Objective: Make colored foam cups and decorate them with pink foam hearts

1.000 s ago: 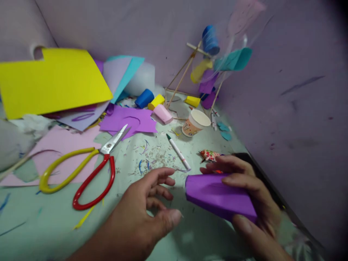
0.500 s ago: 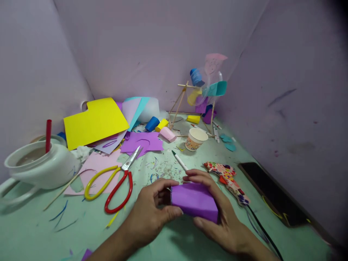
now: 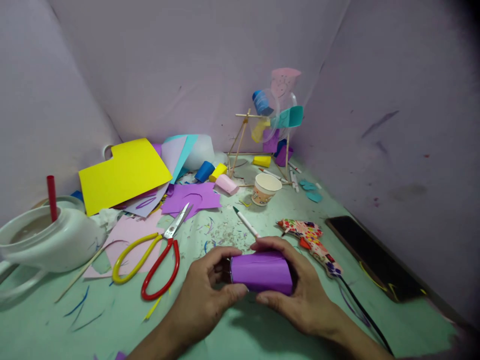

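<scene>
A: What is being seen at the far left?

B: A white pot (image 3: 75,235) is being seen beside pink paper scraps. Scissors (image 3: 171,235) are being shown lying on the desk (image 3: 131,325) with their blades parted, held by nobody.

A: And the left hand (image 3: 204,295)?

B: The narrower end of the purple tapered cup (image 3: 260,272) is being held by its fingers, part-open and curved around the sides. The cup is being kept above the desk, between both hands, tilted onto its side.

A: How much is being shown as done?

B: Folded walls are being shown on the purple cup; whether its ends are closed is not being revealed. Coloured cups are being carried by the clear wheel (image 3: 275,112) on the stick frame (image 3: 243,135). What is left is not being made plain.

A: The right hand (image 3: 309,292)?

B: The wider end is being gripped by its fingers, bent loosely around it. Farther right, a glue gun (image 3: 318,250) and a phone (image 3: 369,255) are being left untouched.
</scene>
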A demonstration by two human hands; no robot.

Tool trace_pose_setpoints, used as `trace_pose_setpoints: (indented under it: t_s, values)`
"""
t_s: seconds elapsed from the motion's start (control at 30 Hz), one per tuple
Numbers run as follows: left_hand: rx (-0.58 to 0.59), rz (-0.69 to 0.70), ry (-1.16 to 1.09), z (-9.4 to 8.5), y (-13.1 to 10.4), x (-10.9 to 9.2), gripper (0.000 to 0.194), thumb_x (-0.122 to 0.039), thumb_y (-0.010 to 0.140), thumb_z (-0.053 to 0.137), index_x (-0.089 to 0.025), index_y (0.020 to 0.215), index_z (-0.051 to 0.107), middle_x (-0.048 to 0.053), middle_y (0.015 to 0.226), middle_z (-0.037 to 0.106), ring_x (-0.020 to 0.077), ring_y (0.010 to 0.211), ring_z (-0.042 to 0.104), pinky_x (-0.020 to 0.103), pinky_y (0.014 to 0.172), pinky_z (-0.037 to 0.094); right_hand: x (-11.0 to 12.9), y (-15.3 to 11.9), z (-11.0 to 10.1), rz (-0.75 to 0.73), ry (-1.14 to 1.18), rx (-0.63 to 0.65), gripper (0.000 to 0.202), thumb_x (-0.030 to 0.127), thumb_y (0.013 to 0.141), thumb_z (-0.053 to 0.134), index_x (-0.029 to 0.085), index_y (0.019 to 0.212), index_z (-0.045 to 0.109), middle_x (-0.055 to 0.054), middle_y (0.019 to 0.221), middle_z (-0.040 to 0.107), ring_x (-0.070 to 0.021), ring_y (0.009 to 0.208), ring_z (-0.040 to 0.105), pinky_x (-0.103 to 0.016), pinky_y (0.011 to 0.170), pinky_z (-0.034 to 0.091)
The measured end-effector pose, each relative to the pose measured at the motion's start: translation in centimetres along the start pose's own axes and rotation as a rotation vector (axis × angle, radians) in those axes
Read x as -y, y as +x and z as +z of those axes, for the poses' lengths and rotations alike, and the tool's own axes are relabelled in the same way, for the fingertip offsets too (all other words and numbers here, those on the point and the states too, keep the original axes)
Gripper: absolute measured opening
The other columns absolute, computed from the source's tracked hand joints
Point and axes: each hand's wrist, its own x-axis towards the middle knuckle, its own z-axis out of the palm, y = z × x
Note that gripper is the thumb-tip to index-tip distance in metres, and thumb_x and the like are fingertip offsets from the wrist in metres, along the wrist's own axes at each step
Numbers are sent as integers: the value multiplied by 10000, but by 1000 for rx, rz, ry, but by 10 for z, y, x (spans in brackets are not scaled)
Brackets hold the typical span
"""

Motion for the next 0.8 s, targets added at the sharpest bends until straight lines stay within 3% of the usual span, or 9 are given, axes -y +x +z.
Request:
trace_pose_setpoints:
  t_s: [0.17,0.3,0.4,0.63,0.8]
  values:
    - [-13,12,45,-4,-2,0,595,-264,694,720,-164,1227,475,140,1211,574,248,1066,566,382,943,413,9,2,-15,-119,-172,72,465,208,744,653,218,1173,474,-75,1037,624,-209,908,626,-300,759,523]
    - [-226,71,25,-12,1,-5,569,-373,742,663,-140,1223,467,141,1154,583,228,995,574,338,821,469,28,8,-40,-26,-458,410,438,125,736,603,223,1153,515,-74,1031,626,-215,893,615,-331,743,502]
    - [-349,-2,43,-15,5,-7,457,-366,733,646,-136,1112,532,91,988,633,176,798,590,282,652,481,35,12,-48,10,-599,548,315,138,764,555,207,1072,559,-76,977,631,-220,841,609,-346,695,487]
    - [-324,-105,79,-13,9,-1,299,-280,732,612,-164,1007,595,34,798,657,169,705,594,273,587,458,27,12,-40,13,-686,663,168,129,744,548,186,902,563,-61,886,583,-187,741,551,-302,604,440]
    - [-277,-158,94,-11,9,1,267,-283,752,582,-209,1008,604,45,847,677,205,760,624,295,581,460,23,14,-38,-17,-711,668,70,169,804,526,186,870,541,-57,842,555,-177,699,533,-291,566,421]
